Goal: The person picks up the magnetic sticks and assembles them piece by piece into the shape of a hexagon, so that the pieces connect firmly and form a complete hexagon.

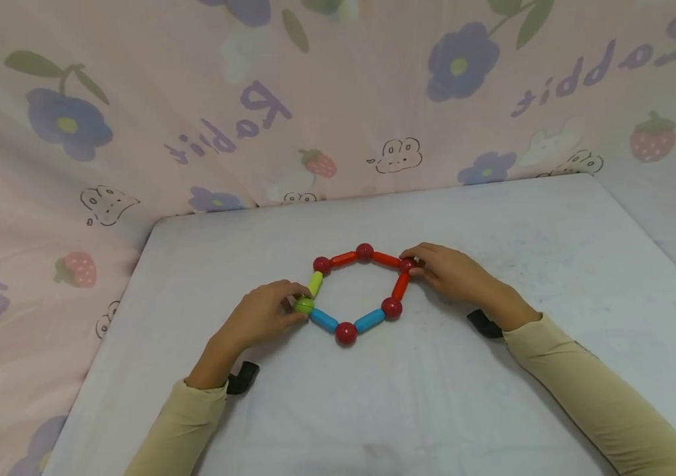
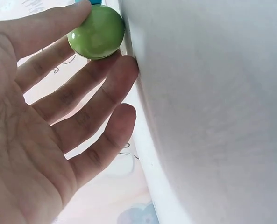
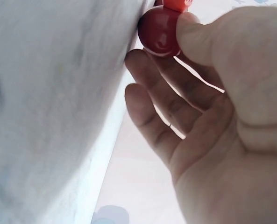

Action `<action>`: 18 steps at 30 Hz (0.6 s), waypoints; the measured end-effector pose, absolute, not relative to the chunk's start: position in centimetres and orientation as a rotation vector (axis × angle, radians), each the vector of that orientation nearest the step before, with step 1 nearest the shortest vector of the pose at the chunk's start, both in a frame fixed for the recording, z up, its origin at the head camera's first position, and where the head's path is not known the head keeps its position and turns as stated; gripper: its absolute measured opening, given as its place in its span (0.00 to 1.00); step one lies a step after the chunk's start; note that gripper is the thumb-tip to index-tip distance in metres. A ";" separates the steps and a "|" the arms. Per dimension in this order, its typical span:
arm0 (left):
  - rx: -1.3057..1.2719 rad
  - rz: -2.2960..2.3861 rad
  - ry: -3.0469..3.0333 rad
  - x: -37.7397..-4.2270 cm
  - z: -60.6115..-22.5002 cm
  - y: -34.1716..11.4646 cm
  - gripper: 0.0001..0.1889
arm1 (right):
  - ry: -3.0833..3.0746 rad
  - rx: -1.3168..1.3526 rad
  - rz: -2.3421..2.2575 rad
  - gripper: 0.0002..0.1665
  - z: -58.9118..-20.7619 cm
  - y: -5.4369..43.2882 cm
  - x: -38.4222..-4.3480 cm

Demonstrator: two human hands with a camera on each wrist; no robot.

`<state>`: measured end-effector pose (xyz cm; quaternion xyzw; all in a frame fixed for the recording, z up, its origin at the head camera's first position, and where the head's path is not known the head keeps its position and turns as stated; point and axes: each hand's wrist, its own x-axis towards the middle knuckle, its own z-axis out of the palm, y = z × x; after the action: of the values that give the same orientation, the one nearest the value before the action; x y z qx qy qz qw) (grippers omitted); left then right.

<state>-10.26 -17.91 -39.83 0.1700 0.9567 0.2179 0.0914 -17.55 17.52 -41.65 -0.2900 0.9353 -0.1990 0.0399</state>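
Observation:
On the white tabletop lies a closed ring of balls joined by short rods. My left hand [image 1: 263, 312] pinches the green ball [image 1: 304, 305] at the ring's left corner; in the left wrist view thumb and fingers hold this ball [image 2: 98, 35], the other fingers loosely bent below. At the far right corner my right hand [image 1: 456, 272] pinches a dark red ball [image 3: 159, 31] between thumb and fingers. A yellow-green rod [image 1: 315, 284] runs from the green ball to a red ball [image 1: 322, 266]. Red rods [image 1: 387, 260] form the far and right sides, blue rods [image 1: 370, 321] the near side.
The white table [image 1: 445, 410] ends at a far edge against a pink curtain [image 1: 338, 99] printed with flowers, strawberries and rabbits. A black strap piece [image 1: 243, 378] sits at the left wrist, and another black piece [image 1: 485, 324] at the right wrist.

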 end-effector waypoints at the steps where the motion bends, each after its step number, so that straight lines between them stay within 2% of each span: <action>1: 0.502 0.650 2.841 -10.3 -39.8 -18.0 0.20 | 2.866 -0.893 -0.612 0.22 -41.7 17.5 -17.6; 18: 0.336 0.670 2.910 -10.8 -40.2 -18.7 0.19 | 2.834 -0.918 -0.603 0.22 -41.8 17.3 -17.6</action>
<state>-10.76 -18.73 -40.16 0.1114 0.9661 0.2225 0.0681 -17.60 17.34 -41.79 -0.3017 0.9312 -0.1980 0.0512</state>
